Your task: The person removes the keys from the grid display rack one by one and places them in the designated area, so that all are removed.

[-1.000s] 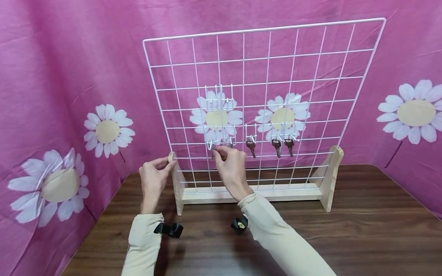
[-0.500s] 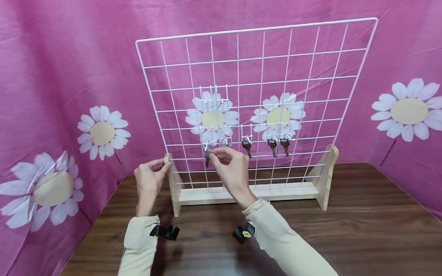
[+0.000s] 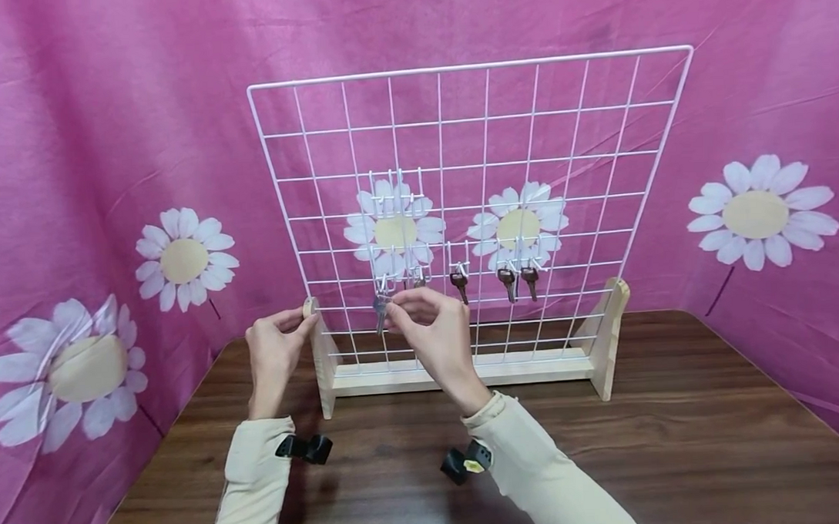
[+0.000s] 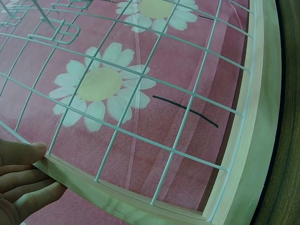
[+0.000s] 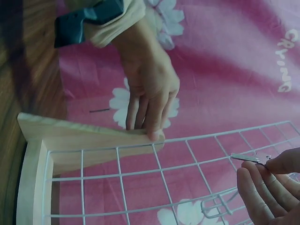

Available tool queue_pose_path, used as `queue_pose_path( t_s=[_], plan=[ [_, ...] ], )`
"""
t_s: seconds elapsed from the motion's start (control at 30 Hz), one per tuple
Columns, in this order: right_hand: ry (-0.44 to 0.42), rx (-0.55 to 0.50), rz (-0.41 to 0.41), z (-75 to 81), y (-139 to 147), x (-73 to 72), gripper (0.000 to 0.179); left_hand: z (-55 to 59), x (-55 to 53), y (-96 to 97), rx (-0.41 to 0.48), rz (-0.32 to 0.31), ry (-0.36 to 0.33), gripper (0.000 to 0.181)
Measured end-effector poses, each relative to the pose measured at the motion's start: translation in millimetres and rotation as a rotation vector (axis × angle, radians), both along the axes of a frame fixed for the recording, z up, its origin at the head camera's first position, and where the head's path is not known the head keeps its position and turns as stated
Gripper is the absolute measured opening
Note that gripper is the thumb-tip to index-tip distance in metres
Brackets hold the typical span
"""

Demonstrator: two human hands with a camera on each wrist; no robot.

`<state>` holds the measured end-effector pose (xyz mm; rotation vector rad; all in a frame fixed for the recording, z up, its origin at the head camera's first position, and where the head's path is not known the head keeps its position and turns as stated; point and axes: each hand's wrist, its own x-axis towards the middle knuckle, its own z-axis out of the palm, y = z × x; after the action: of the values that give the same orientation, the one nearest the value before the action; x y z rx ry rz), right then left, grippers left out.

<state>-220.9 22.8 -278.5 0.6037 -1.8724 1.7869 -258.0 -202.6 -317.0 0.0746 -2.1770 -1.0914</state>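
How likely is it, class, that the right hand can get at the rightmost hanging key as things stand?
Probably yes: the rightmost key hangs uncovered on the front of the wire grid, the same side as the right hand. The pinched key likely needs releasing first.

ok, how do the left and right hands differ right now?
The left hand grips the left wooden post; the right hand pinches a key. The left hand sits at the left edge of the wire grid; the right hand is farther in, in front of it. Both wear cream sleeves.
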Motion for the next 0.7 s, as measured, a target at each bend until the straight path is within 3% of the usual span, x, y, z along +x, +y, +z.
queue_pose_path(
  t_s=[0.13, 0.4, 0.6, 0.7],
  plan=[
    [-0.026, -0.024, 0.038, 0.8, 1.5, 6.4, 0.006, -0.3, 0.0, 0.1, 0.000, 0.004, 0.002, 0.026],
    [-0.075, -0.012, 0.026, -8.3, 4.7, 11.3, 0.006, 0.1, 0.8, -0.1, 0.008, 0.004, -0.014, 0.024],
    [-0.227, -0.042, 0.076, -26.5, 11.4, 4.1, 0.008, 1.6, 1.6, 0.4, 0.008, 0.005, -0.026, 0.026],
    [-0.317, 0.000, 0.075, -39.3, 15.3, 1.3, 0.009, 2.5, 2.1, 0.6, 0.005, 0.004, -0.025, 0.027]
  ],
)
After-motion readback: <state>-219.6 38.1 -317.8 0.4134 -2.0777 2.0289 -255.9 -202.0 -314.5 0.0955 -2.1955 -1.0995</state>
